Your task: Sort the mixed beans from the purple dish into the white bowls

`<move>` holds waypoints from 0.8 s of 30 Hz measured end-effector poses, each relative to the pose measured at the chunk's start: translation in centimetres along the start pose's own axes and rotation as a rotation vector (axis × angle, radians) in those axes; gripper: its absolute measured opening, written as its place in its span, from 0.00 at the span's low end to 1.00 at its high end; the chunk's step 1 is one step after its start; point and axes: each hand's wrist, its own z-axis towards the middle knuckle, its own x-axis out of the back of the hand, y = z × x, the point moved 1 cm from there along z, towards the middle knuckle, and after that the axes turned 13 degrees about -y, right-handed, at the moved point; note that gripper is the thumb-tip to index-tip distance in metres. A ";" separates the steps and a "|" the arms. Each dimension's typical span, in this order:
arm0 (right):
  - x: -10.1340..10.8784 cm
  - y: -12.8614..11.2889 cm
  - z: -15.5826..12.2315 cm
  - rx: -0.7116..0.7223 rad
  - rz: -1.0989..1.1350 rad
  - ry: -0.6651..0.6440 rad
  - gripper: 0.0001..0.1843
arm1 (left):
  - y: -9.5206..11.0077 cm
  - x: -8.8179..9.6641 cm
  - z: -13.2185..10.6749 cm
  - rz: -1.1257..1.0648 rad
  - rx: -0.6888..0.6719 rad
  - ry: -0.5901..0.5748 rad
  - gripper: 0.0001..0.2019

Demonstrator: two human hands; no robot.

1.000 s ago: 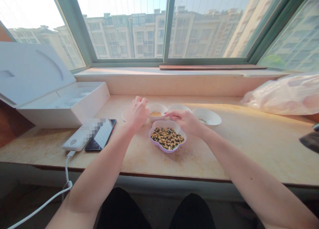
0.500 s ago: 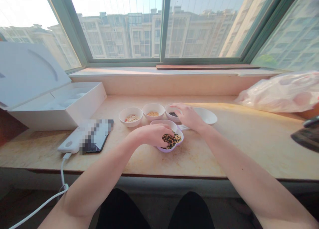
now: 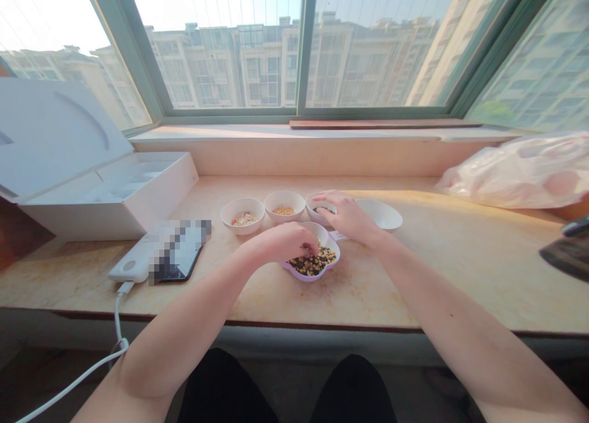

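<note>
My left hand (image 3: 289, 242) is over a purple-rimmed bowl (image 3: 309, 278) of mixed black and yellow beans (image 3: 318, 265). Its fingers are curled together just above the beans; whatever they may pinch is hidden. My right hand (image 3: 341, 214) reaches over a white bowl (image 3: 315, 199) with dark beans (image 3: 325, 211) in it, thumb and fingers apart, near or at the bowl's rim. Under that wrist, part of a pale handle or strip (image 3: 338, 235) shows beside the purple-rimmed bowl.
White bowls stand in a row: one with flaky mixed pieces (image 3: 243, 219), one with yellow beans (image 3: 283, 211), and an empty-looking dish (image 3: 384, 214) at right. A phone (image 3: 186, 260), white power bank (image 3: 129, 265), open white box (image 3: 159, 193) and plastic bag (image 3: 519, 171) lie around.
My left hand has lifted a little out of the beans and its fingers have drawn together. My right hand has barely shifted, its thumb now showing lower over the dark beans.
</note>
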 end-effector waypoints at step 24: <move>0.7 -3.9 -1.7 0.083 0.066 -0.268 0.12 | -3.7 2.2 -1.1 -0.005 0.384 0.692 0.09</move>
